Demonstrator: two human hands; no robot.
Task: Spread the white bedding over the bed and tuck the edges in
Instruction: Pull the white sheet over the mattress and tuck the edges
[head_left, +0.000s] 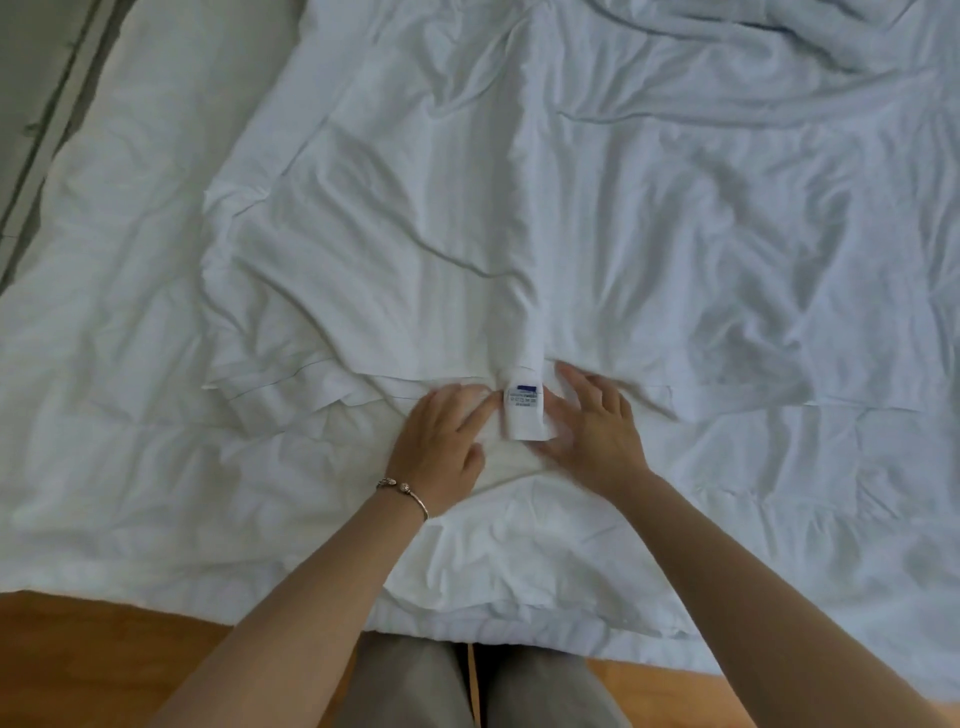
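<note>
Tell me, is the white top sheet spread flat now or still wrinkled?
Still wrinkled. The white top sheet shows many creases, and its near edge lies bunched beside the label.

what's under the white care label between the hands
The white care label lies on the crumpled white sheet, flanked by left hand and right hand. What lies beneath the sheet is covered.

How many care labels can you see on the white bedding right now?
1. The care label lies at the folded sheet edge, between the left hand and the right hand. Others may be hidden under folds.
</note>
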